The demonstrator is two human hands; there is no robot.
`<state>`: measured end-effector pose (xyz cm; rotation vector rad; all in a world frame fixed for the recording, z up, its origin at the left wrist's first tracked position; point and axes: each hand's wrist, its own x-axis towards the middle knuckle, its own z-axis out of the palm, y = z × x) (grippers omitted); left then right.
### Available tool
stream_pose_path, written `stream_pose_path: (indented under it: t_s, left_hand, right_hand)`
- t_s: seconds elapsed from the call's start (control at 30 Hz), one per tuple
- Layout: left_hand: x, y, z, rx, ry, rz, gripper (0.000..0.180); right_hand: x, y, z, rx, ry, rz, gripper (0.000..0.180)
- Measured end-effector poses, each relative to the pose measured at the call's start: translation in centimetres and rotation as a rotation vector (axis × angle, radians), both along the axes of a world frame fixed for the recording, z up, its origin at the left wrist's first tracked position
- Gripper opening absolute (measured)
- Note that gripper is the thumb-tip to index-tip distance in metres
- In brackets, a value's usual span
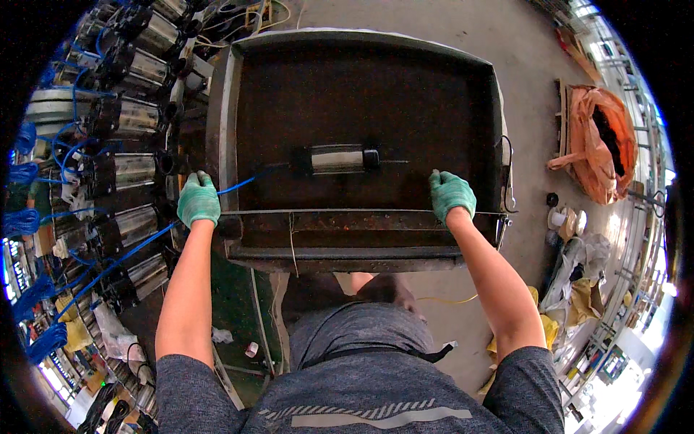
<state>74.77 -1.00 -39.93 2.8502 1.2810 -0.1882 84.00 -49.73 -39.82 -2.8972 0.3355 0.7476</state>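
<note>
- The dark liquid in the tank (463, 79) hides most of what lies under it; only the steel middle of the pump (337, 159) shows clearly, and its black ends fade into the murk.
- Whether the pump rests on the bottom or hangs in the liquid cannot be told.
- The left hand (198, 200), in a green knitted glove, is clenched at the near left corner of the tank, where the thin metal rod (347, 213) along the near rim ends; the glove hides exactly what it grips.
- The right hand (451, 194), gloved the same, is closed on that rod toward the near right.
- The tank is a rectangular, rusty metal trough with a wide, worn rim.
- A blue cable (238, 185) runs from the pump's left end, past the left hand, down to the near left.
- To the left stand rows of similar pumps (134, 119), shiny steel cylinders with black ends, partly cut off by the picture's dark edge.
- Far right, an orange sack (600, 141) sits open in a crate, its contents too dark to tell.
</note>
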Motion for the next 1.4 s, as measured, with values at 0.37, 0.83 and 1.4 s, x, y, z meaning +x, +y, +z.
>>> stream_pose_path:
  t_s: [0.37,0.83,1.4]
  left_hand:
    - [-0.31,0.63,-0.89,0.016,-0.049,-0.025,0.046]
    - [-0.24,0.32,-0.64,0.024,-0.007,-0.005,0.047]
    - [-0.47,0.7,-0.91,0.017,-0.048,-0.04,0.045]
  right_hand:
    - [-0.01,-0.15,-0.29,0.014,-0.007,-0.01,0.047]
    - [-0.08,-0.14,-0.27,0.002,-0.033,-0.003,0.049]
    - [-0.1,0.1,-0.13,-0.014,-0.03,-0.025,0.049]
